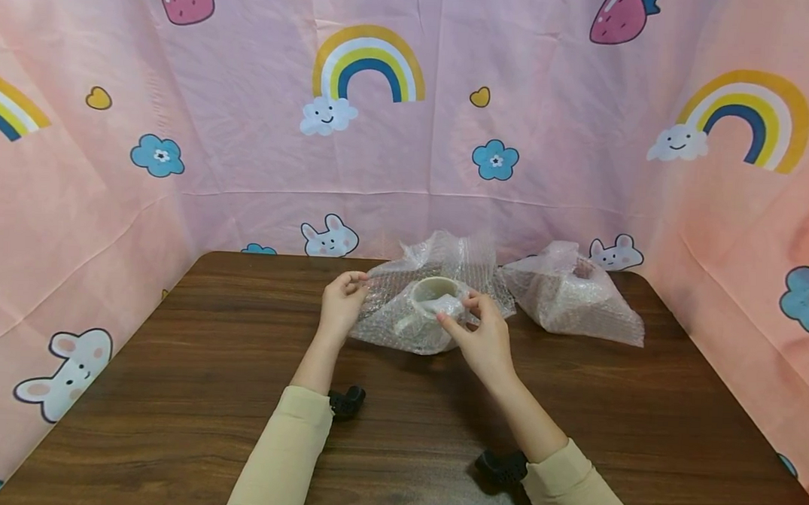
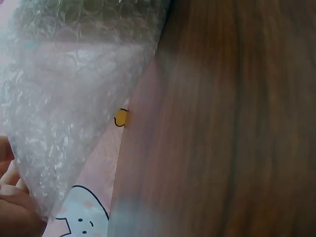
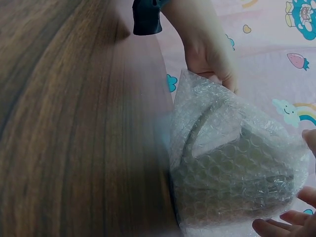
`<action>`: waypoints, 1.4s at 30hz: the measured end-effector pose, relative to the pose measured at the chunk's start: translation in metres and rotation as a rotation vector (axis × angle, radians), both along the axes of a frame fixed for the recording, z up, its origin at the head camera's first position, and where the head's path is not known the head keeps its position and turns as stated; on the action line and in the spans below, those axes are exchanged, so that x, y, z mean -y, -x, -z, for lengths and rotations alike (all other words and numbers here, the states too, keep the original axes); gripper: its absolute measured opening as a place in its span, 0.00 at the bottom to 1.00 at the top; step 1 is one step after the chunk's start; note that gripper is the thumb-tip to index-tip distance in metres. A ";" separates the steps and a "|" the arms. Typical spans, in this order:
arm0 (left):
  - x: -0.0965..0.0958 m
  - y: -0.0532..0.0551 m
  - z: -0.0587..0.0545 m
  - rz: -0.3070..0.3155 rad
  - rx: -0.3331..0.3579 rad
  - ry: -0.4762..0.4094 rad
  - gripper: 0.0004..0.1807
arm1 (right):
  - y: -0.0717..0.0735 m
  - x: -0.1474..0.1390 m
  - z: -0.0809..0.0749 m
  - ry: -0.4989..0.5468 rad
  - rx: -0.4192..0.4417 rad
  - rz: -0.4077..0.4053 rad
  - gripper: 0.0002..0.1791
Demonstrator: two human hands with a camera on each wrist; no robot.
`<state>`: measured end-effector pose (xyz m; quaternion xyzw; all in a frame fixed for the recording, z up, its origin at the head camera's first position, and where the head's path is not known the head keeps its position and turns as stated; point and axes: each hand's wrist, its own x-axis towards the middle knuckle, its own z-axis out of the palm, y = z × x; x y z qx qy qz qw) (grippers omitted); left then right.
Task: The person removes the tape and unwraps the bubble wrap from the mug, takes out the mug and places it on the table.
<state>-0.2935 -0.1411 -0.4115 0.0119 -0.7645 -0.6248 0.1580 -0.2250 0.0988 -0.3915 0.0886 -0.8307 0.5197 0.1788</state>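
A pale cup (image 1: pixel 415 313) with a handle on its left stands upright, partly wrapped in a sheet of bubble wrap (image 1: pixel 396 282), its round rim showing at the top. My left hand (image 1: pixel 343 302) pinches a corner of the sheet, pulled out to the left of the cup; the left wrist view shows the fingers (image 2: pixel 17 197) at that corner. On the right side, my right hand (image 1: pixel 485 335) holds bunched wrap near the rim between thumb and fingers. Through the bubbles (image 3: pixel 237 168) the cup's outline looks blurred in the right wrist view.
Another bubble-wrapped bundle (image 1: pixel 572 297) sits at the back right of the brown wooden table (image 1: pixel 188 394); its contents are hidden. A printed pink cloth (image 1: pixel 249 87) hangs behind and along both sides. Black devices (image 1: pixel 503 466) are worn at both wrists.
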 end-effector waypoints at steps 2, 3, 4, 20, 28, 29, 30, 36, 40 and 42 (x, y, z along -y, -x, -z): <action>0.002 0.001 0.000 0.008 0.007 0.037 0.10 | 0.000 0.000 0.000 -0.002 0.003 0.004 0.25; 0.003 0.001 0.001 0.015 0.010 0.052 0.11 | 0.000 -0.001 0.000 -0.003 0.006 0.004 0.25; 0.003 0.001 0.001 0.020 0.012 0.069 0.11 | 0.000 -0.001 0.000 -0.004 0.010 0.004 0.25; 0.024 0.001 -0.004 0.279 0.105 0.418 0.28 | -0.001 0.000 0.000 0.015 0.015 0.003 0.23; 0.033 0.008 -0.004 0.375 0.126 0.583 0.34 | 0.000 0.001 0.000 0.011 0.025 0.004 0.24; 0.033 0.008 -0.004 0.385 0.125 0.603 0.34 | 0.000 0.001 0.000 0.011 0.026 0.005 0.24; 0.034 0.009 -0.003 0.394 0.126 0.624 0.35 | 0.000 0.001 0.000 0.012 0.026 0.006 0.24; 0.035 0.014 -0.001 0.444 0.154 0.751 0.38 | 0.001 0.000 0.000 0.015 0.026 0.003 0.24; 0.036 0.017 0.000 0.463 0.203 0.773 0.39 | 0.001 0.000 0.001 0.019 0.016 -0.004 0.24; 0.036 0.018 0.000 0.474 0.223 0.777 0.38 | 0.002 0.000 0.001 0.019 0.007 -0.009 0.25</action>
